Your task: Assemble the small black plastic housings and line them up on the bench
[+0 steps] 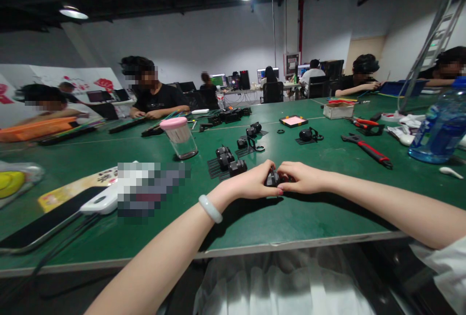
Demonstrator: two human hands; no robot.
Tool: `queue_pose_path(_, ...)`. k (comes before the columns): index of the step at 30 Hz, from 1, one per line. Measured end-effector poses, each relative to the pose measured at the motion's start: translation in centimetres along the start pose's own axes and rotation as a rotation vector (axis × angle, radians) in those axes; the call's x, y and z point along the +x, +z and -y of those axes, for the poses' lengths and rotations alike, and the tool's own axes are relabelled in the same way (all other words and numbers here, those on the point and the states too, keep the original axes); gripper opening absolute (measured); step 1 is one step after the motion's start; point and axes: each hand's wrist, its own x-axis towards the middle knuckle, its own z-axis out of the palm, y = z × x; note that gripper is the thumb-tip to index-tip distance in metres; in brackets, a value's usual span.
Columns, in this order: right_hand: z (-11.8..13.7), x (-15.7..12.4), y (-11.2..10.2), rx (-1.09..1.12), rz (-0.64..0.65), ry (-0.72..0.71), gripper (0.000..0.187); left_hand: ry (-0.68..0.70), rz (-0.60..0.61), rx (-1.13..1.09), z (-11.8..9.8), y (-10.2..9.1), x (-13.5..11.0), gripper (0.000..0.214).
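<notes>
Both hands (pixel 255 180) (pixel 303 177) curled around a black part (pixel 272 179)

Free passage over green tabletop (pixel 329 155) between right hand (pixel 300 177) and wrench (pixel 368 150), black parts (pixel 224 157) a barrier beyond left hand (pixel 255 180)

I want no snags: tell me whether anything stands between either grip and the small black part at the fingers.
Nothing visible does: the left-hand grip and right-hand grip both touch the small black part. The neighbouring black piece sits farther left, not in between.
</notes>
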Motion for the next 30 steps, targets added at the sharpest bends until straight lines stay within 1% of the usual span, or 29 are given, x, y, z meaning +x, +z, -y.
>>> queue_pose_path(19,-0.17,0.03,0.08,0.01,-0.01,0.002,0.022,0.011,-0.002,0.006,0.37,-0.01,-0.04,0.052)
queue_pose_path(30,-0.15,-0.05,0.14,-0.003,0.009,0.009,0.023,-0.006,-0.002,0.001,0.38,0.08,-0.03,0.053)
